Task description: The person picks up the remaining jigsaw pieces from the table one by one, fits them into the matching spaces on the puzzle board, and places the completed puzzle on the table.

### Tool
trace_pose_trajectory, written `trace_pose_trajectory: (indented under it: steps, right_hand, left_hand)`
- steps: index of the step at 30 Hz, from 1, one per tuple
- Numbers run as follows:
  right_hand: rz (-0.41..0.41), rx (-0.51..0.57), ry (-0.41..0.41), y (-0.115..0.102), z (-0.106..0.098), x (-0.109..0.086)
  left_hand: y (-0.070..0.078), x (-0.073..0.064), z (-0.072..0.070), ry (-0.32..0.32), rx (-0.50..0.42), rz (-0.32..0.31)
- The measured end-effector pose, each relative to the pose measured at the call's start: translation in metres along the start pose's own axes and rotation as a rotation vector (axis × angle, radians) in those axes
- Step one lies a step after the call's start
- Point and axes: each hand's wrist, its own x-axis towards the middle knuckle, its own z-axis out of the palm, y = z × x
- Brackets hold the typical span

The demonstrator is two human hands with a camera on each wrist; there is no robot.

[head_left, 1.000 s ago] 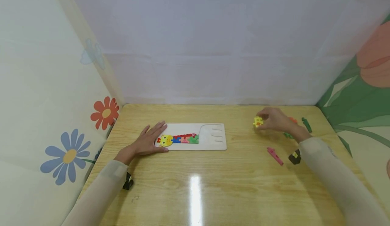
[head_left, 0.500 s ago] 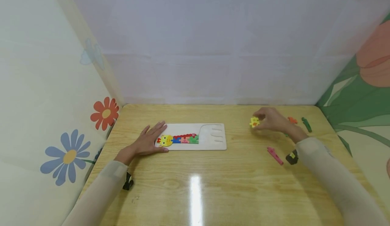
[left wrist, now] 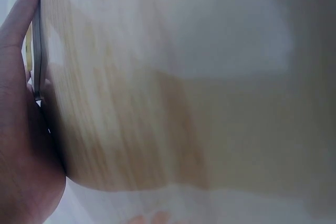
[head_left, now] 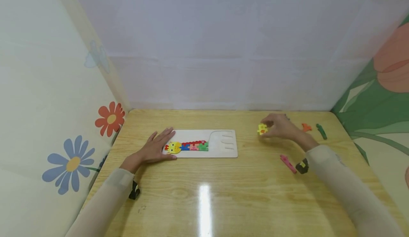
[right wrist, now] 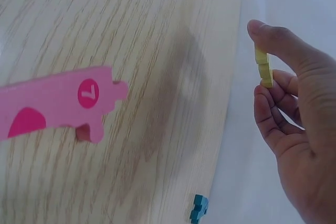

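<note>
Since the earlier frame, the right hand [head_left: 280,127] had moved leftward with the flat yellow jigsaw piece [head_left: 262,129], pinched between thumb and fingertips, its orange-spotted face towards the head camera. The left hand [head_left: 156,148] lay with straight fingers on the white rectangular puzzle board [head_left: 188,134], whose long axis ran rightward from them, the yellow giraffe head [head_left: 174,147] between thumb and forefinger.

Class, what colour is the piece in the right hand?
Yellow with a little orange; the piece in the right hand shows best in the head view.
</note>
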Motion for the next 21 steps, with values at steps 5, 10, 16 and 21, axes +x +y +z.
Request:
trace_pose_trajectory:
  steps: [5, 10, 16, 21]
  right_hand:
    - [0.011, -0.019, -0.007, -0.002, 0.005, 0.003]
    - [0.019, -0.030, -0.009, -0.006, 0.009, 0.005]
    - [0.035, -0.033, -0.021, -0.015, 0.013, 0.008]
    - [0.022, -0.039, -0.011, -0.019, 0.017, 0.011]
  left_hand:
    - [-0.001, 0.000, 0.000, -0.001, -0.003, -0.001]
    - [-0.002, 0.000, 0.001, 0.003, 0.006, 0.003]
    - [-0.002, 0.000, 0.001, 0.001, 0.002, -0.003]
    - [-0.002, 0.001, 0.002, 0.000, 0.006, -0.006]
